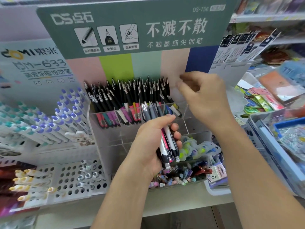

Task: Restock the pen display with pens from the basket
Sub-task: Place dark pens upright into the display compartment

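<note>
The person's left hand (153, 142), nearest the camera at the end of a bare forearm, curls its fingers (176, 134) round a bundle of pens (166, 146), thumb across the top; white, pink and black barrels stick out below the palm. The right hand (203, 95) is raised beside the top row, its fingers bent and close together. It is blurred, and whether it pinches anything cannot be told. Behind both stands the clear acrylic pen display (184, 113) under a green header card (132, 27). Its upper compartments are packed with black-topped pens (128, 95), tips up. The right-hand compartment holds only a few. A lower bin (186, 177) holds mixed pens.
</note>
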A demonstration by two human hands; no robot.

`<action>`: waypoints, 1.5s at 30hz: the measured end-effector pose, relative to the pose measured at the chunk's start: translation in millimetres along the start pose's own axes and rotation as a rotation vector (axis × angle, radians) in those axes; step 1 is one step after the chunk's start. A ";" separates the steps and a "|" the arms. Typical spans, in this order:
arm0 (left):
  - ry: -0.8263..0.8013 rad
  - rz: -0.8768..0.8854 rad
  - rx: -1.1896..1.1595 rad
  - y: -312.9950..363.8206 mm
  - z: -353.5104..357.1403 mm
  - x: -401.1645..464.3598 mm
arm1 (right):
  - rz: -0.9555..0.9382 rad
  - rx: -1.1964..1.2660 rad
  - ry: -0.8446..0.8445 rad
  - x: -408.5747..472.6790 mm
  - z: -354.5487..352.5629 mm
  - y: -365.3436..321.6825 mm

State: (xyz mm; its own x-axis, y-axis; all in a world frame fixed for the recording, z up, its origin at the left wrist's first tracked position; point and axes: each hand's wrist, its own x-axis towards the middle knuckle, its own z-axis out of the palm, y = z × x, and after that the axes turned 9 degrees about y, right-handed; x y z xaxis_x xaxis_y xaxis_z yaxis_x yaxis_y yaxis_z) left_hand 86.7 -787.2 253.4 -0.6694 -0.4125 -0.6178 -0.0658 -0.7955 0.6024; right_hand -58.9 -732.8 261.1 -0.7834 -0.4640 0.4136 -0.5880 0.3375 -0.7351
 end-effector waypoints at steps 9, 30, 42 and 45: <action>-0.234 -0.171 0.180 0.7 1.9 1.3 | 0.712 0.614 -0.279 -56.7 -18.0 -3.5; 0.128 -0.019 -0.075 -3.0 -13.3 -1.2 | -0.148 0.208 0.216 7.9 -5.7 1.4; 0.138 0.062 0.039 -8.2 -9.2 -0.4 | 0.008 0.046 -0.078 21.1 21.5 24.9; 0.151 0.059 0.031 -9.1 -7.2 1.4 | -0.004 -0.003 -0.133 19.3 15.1 19.3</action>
State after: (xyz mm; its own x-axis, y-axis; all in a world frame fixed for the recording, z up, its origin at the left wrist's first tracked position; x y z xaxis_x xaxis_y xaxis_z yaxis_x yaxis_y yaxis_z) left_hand 91.7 -783.7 243.4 -0.5539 -0.5224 -0.6483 -0.0542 -0.7544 0.6542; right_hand -82.3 -747.6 246.8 -0.7477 -0.5698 0.3410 -0.5914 0.3378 -0.7322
